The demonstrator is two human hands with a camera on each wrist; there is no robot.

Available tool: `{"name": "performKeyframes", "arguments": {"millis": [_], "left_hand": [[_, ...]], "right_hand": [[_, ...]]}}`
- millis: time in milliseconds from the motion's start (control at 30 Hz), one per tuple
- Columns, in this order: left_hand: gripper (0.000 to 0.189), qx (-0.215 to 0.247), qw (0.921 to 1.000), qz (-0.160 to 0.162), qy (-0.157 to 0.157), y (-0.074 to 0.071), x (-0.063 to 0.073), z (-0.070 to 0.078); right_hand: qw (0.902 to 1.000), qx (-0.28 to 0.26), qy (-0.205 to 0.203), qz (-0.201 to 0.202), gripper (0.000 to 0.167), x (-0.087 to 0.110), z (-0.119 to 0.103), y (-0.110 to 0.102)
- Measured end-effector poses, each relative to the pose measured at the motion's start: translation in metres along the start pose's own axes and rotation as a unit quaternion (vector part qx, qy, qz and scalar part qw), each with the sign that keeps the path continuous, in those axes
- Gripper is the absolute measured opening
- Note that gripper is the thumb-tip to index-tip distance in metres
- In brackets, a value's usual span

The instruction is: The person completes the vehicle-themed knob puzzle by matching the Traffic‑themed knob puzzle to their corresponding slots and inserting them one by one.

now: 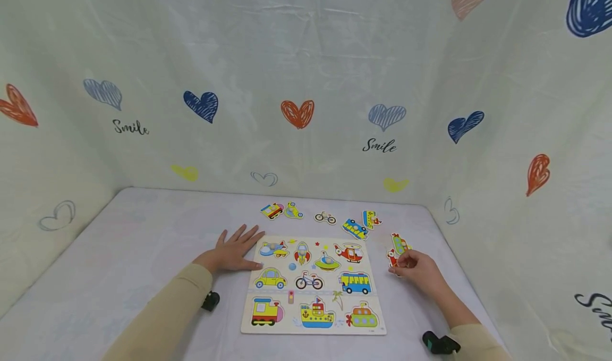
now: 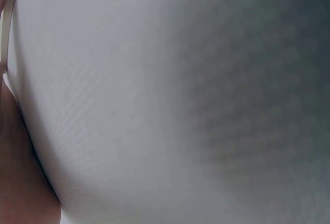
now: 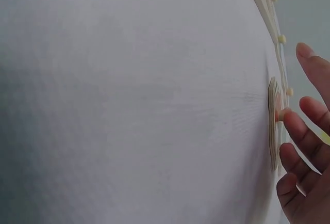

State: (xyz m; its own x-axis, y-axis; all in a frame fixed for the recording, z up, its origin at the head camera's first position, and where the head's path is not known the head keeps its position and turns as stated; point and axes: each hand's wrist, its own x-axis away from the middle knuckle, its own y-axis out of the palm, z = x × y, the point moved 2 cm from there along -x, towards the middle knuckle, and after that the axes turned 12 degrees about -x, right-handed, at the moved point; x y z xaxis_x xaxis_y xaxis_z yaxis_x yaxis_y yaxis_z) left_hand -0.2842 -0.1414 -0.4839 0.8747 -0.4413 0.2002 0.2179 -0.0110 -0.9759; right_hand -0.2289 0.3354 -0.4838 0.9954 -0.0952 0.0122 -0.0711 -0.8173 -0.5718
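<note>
A wooden peg puzzle board (image 1: 313, 300) with vehicle pictures lies on the table. My left hand (image 1: 235, 250) rests with its fingers spread at the board's upper left corner, thumb and fingertips at the edge. To the right of the board, my right hand (image 1: 421, 270) is over a red puzzle piece (image 1: 392, 255), partly covered by the fingers. In the right wrist view, a fingertip is right at the knob (image 3: 281, 114) of a piece, while the thumb stands apart. A green and yellow submarine piece (image 1: 399, 243) lies just beyond these fingers.
Behind the board lie a train piece (image 1: 272, 210), a yellow car piece (image 1: 294, 210), a bicycle piece (image 1: 325, 218), a blue bus piece (image 1: 355, 228) and a ship piece (image 1: 370, 219). A curtain (image 1: 334, 74) printed with hearts surrounds the white-covered table (image 1: 143, 244).
</note>
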Motion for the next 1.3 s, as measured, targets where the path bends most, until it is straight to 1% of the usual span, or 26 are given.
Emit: {"name": "performKeyframes", "arguments": {"millis": [167, 333, 433, 733, 933, 1133, 1300], "left_hand": [[0.095, -0.001, 1.0000, 0.002, 0.000, 0.001, 0.000, 0.000], [0.095, -0.005, 1.0000, 0.003, -0.002, 0.003, -0.001, 0.000], [0.096, -0.006, 1.0000, 0.002, -0.002, 0.003, -0.001, 0.000], [0.095, -0.007, 1.0000, 0.003, -0.001, 0.001, 0.000, 0.001], [0.095, -0.007, 1.0000, 0.003, -0.006, 0.000, 0.000, 0.001], [0.095, -0.001, 1.0000, -0.003, -0.004, -0.001, 0.000, 0.002], [0.096, -0.003, 1.0000, -0.006, -0.006, 0.001, -0.001, 0.001]], "right_hand": [[1.0000, 0.005, 0.000, -0.006, 0.034, -0.007, 0.004, 0.000], [0.9998, 0.010, -0.003, -0.015, 0.023, -0.012, 0.009, -0.001], [0.9998, 0.012, -0.002, -0.017, 0.020, -0.014, 0.011, -0.002], [0.9983, 0.045, -0.024, -0.029, 0.014, -0.020, 0.012, -0.002], [0.9971, 0.059, -0.037, -0.031, 0.015, -0.025, 0.009, 0.000], [0.9973, 0.054, -0.034, -0.038, 0.013, -0.024, 0.004, 0.000], [0.9957, 0.050, -0.064, -0.044, 0.012, -0.023, -0.011, 0.004]]}}
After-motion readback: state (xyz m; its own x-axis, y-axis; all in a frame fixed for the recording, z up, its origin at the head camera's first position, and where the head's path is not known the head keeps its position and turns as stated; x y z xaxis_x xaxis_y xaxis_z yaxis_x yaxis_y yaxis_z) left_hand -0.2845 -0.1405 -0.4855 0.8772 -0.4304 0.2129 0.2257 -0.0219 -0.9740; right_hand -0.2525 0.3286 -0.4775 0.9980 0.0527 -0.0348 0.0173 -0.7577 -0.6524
